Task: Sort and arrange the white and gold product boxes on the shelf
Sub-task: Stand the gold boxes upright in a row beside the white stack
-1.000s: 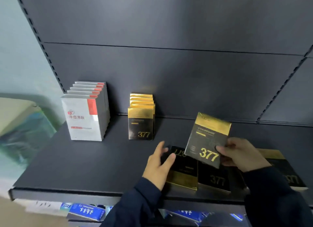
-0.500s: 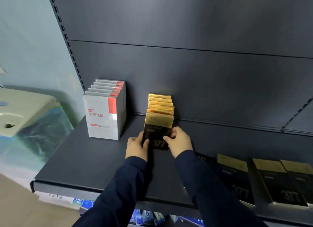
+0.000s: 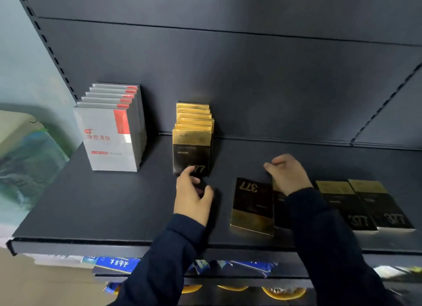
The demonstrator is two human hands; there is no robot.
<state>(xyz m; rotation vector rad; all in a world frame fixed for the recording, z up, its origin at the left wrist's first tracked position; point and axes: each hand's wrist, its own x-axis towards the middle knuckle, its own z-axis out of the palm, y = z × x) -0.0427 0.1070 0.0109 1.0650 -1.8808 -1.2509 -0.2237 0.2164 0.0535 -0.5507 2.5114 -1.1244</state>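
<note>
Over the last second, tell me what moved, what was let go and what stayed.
The gold box carried in the right hand went left and now stands upright at the front of the gold row. Both hands let it go. The left hand sits just below it; the right hand has reached back to the flat gold boxes. The white boxes stayed put.

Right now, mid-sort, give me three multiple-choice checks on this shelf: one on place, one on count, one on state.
1. The upright white boxes stand where, relative to the upright gold row?
A left
B right
C behind

2. Gold boxes lying flat on the shelf?
A one
B two
C four

3. The left hand is
A gripping a white box
B empty, by the front gold box
C out of view

A: white stack nearer the wall.
C: four flat, the right hand over the second.
B: fingers loose, nothing held.
</note>
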